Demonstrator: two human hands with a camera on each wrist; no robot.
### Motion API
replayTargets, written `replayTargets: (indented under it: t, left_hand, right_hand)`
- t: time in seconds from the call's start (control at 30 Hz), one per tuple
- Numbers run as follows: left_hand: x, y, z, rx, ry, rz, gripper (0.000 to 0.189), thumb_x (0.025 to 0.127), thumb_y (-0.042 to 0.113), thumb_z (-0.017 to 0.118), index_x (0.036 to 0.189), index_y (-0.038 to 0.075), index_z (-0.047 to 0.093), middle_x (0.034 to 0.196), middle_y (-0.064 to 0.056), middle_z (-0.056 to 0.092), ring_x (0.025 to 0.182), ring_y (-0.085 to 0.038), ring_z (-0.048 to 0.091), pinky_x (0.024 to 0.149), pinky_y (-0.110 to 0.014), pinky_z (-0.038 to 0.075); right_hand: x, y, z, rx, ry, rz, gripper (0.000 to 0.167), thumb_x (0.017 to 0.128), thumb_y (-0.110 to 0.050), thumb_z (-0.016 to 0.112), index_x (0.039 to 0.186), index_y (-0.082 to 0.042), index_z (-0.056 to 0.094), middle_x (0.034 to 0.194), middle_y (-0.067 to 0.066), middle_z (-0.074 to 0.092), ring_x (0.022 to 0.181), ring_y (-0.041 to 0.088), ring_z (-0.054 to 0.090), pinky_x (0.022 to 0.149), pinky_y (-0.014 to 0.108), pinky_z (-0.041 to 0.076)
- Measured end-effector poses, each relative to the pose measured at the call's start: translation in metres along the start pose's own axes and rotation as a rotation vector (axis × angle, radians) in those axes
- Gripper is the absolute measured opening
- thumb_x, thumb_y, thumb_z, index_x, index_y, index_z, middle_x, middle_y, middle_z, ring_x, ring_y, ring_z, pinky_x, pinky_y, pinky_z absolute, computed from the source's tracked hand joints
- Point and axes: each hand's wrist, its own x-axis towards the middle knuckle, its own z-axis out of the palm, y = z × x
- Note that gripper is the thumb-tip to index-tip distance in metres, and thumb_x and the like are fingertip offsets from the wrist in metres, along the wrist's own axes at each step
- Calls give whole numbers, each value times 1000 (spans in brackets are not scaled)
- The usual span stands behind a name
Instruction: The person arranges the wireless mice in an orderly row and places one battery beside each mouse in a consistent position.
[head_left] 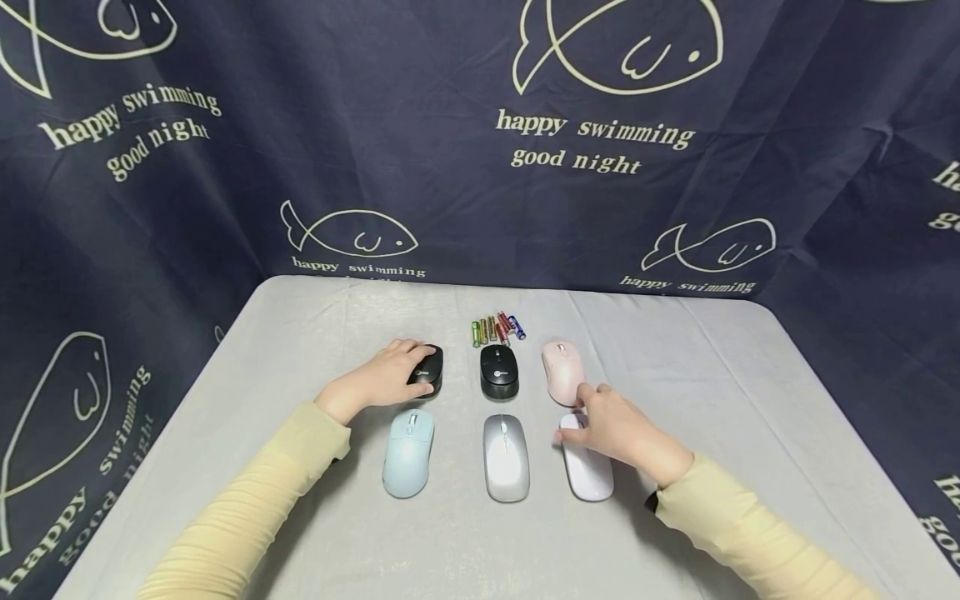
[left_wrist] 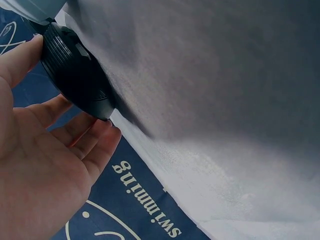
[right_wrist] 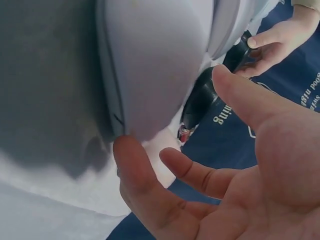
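Observation:
My left hand (head_left: 382, 375) grips a black computer mouse (head_left: 429, 375) at the left of the back row. In the left wrist view its thumb touches one side of the black mouse (left_wrist: 75, 70) and the fingertips the other. Over the front end of a white mouse (head_left: 588, 471) at front right is my right hand (head_left: 611, 425), thumb and fingers spread. The right wrist view shows a fingertip at the edge of the white mouse (right_wrist: 155, 65), with the thumb apart from it. A pink mouse (head_left: 562, 371) lies just beyond the right fingers.
Another black mouse (head_left: 499, 372) sits in the middle of the back row. In front lie a light blue mouse (head_left: 408, 454) and a silver mouse (head_left: 506, 458). Several coloured batteries (head_left: 492, 327) are grouped behind, on the pale-covered table (head_left: 337, 533). A dark blue curtain (head_left: 465, 167) hangs behind.

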Motion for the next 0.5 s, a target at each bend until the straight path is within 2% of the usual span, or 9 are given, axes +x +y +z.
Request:
replayTargets:
  t: [0.23, 0.5]
  left_hand:
    - [0, -1, 0, 1, 1, 2, 63, 89, 36, 62, 138, 1, 43, 137, -23, 44, 127, -38, 39, 104, -51, 34]
    - [0, -1, 1, -4, 1, 1, 63, 89, 36, 62, 138, 1, 43, 136, -22, 45, 126, -37, 40, 103, -51, 35]
  right_hand:
    - [6, -6, -11, -25, -9, -16, 51, 73, -40, 78, 96, -2, 55, 85, 14, 52, 69, 25, 52, 64, 42, 47]
    - [19, -13, -19, -21, 11, -59, 50, 75, -36, 77, 100, 1, 54, 86, 15, 52, 69, 24, 53, 66, 41, 49]
